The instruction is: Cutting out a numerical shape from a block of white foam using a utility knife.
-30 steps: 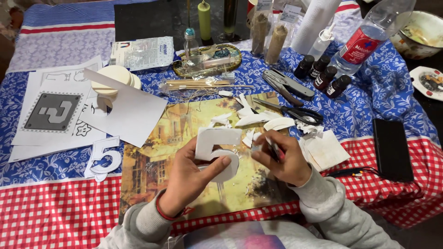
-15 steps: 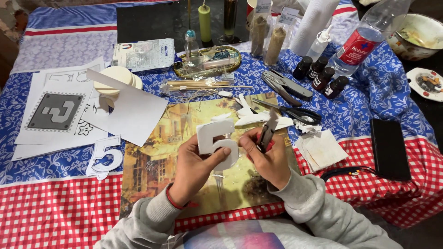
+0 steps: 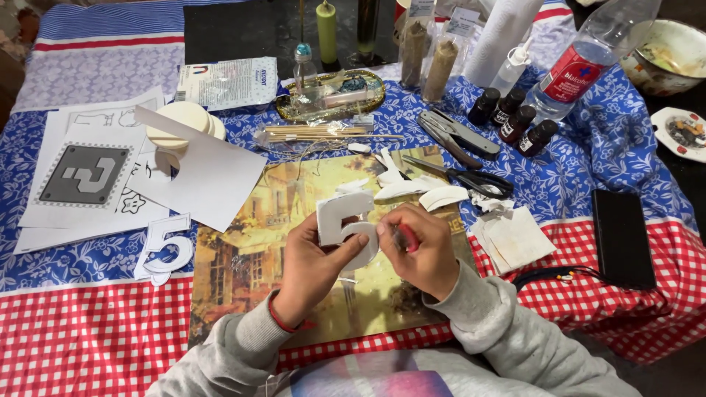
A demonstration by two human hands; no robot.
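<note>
Clamped in my left hand [image 3: 312,257], thumb on its face and fingers behind, a white foam numeral [image 3: 347,224] stands tilted up off the picture board [image 3: 243,242], seemingly so its edge faces the tool. My right hand [image 3: 421,250] is closed round a red-handled knife [image 3: 404,237], tip touching the numeral's curve. Beyond my knuckles lie white offcuts [image 3: 412,190] and scissors [image 3: 471,179]; a paper numeral [image 3: 163,246] rests well left.
</note>
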